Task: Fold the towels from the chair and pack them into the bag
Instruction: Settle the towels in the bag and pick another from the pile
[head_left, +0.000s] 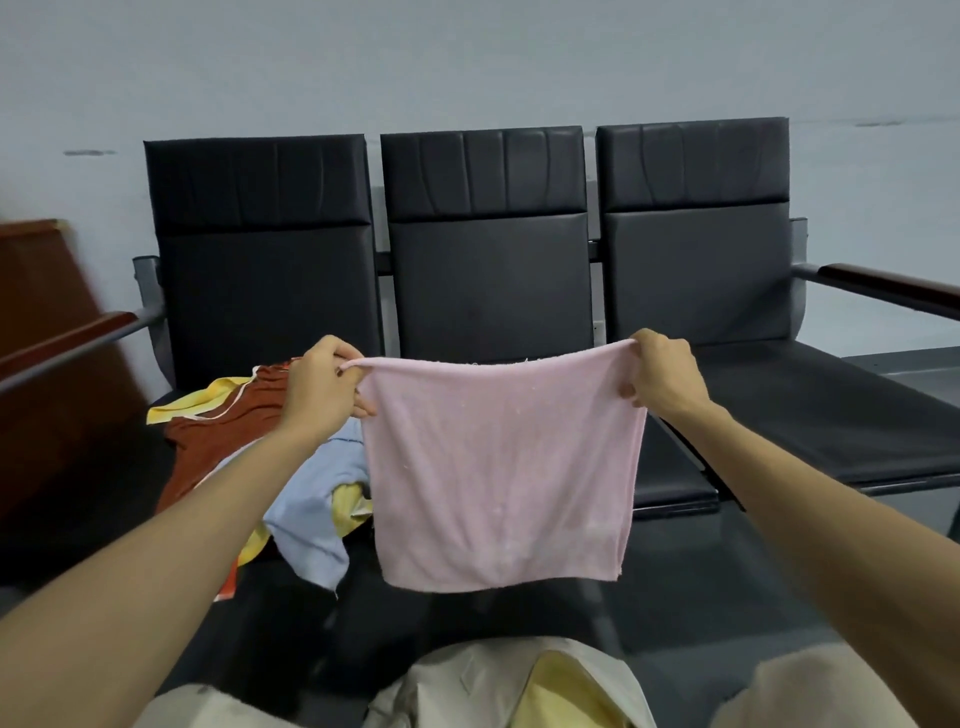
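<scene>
The left hand (324, 382) pinches one top corner of the pink towel (498, 467) with curled fingers and thumb, and the right hand (662, 371) grips the other top corner likewise; the cloth hangs spread flat in the air in front of the chair (488, 280), before its middle seat. On the chair's left seat lie a rust towel (208, 441), a pale blue towel (311, 514) and a yellow towel (176, 408) in a heap. In front of the chair, nearest the camera, the beige bag (457, 680) holds a yellow cloth (566, 691)
</scene>
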